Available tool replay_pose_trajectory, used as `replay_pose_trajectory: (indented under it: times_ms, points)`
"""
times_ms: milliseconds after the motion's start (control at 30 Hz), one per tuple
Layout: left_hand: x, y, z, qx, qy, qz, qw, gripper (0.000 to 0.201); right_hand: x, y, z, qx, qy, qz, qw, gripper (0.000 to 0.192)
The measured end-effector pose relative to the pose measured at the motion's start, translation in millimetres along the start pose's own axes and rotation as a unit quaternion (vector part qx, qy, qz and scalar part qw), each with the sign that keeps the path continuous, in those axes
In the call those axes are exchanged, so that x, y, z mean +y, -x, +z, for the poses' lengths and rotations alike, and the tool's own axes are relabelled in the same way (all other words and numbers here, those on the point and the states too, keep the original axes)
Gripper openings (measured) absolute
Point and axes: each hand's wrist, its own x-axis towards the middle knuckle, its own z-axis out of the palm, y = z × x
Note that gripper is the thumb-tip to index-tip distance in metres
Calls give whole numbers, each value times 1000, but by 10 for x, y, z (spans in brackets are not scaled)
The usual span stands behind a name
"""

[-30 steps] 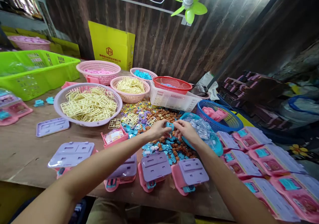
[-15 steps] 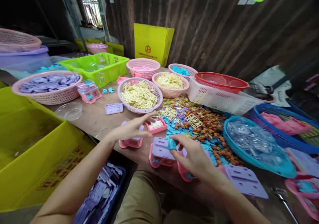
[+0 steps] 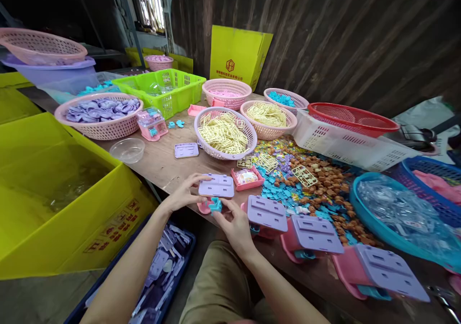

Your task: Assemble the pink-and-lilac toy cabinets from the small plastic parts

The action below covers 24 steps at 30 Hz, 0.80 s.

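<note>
My left hand [image 3: 182,195] is closed on the left side of a small pink toy whose flat purple lid [image 3: 216,186] faces up. Its fingertips rest on the lid's edge, with the thumb lower down. My right hand [image 3: 236,228] pinches a small turquoise plastic piece [image 3: 215,205] against the front of this toy, just under the lid. The toy's pink base [image 3: 204,207] is mostly hidden by the hands. To the right, more pink toys with purple lids [image 3: 267,212] stand in a row along the table edge, turquoise pieces showing at their fronts.
Behind the hands are a pink tray [image 3: 248,178] with a packet, and a purple basket [image 3: 198,139] of cream frames. Loose brown and turquoise parts [image 3: 324,180] cover the table at right. A yellow carton [image 3: 118,218] and a bin of purple parts [image 3: 187,247] stand at left.
My right hand has moved left with the turquoise piece, from over the second toy to the leftmost one. My left hand, hovering open before, has closed on that toy.
</note>
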Motion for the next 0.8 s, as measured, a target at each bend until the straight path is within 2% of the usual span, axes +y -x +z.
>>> replay_pose_trajectory:
  times_ms: [133, 200, 300, 433, 633, 800]
  points:
    - [-100, 40, 275, 147, 128, -13, 981, 55, 15, -2, 45, 55, -10, -18, 998, 33]
    - [-123, 50, 396, 216, 138, -22, 966, 53, 16, 16, 69, 89, 9, -33, 995, 36]
    - [-126, 71, 519, 268, 128, -29, 954, 48, 5, 21, 102, 126, 74, -83, 986, 29]
    - [-86, 100, 594, 277, 143, -35, 950, 45, -10, -21, 159, 132, 153, -160, 966, 19]
    - [-36, 124, 628, 290, 125, -68, 946, 42, 32, -106, 260, 146, 234, -189, 942, 17]
    - [-77, 164, 585, 230, 134, -46, 963, 49, 83, -142, 305, 176, 308, -229, 906, 19]
